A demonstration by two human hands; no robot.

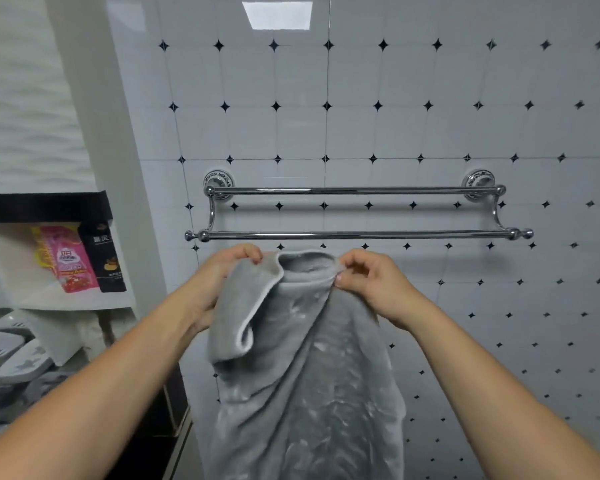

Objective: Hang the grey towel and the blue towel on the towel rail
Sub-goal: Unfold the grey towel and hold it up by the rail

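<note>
A grey towel [305,368] hangs down in front of me, held up by its top edge just below the towel rail. My left hand [222,275] pinches the top edge on the left, where a corner folds over. My right hand [371,282] pinches the edge on the right. The chrome towel rail [357,234] has two bars on the tiled wall, a front lower bar and a rear upper bar [355,190]; both are bare. No blue towel is in view.
To the left is a white shelf niche [66,299] holding a pink packet [70,258] and a black packet [106,258]. Grey and white soap dishes [11,355] lie lower left. The white tiled wall [499,116] with black diamonds fills the right.
</note>
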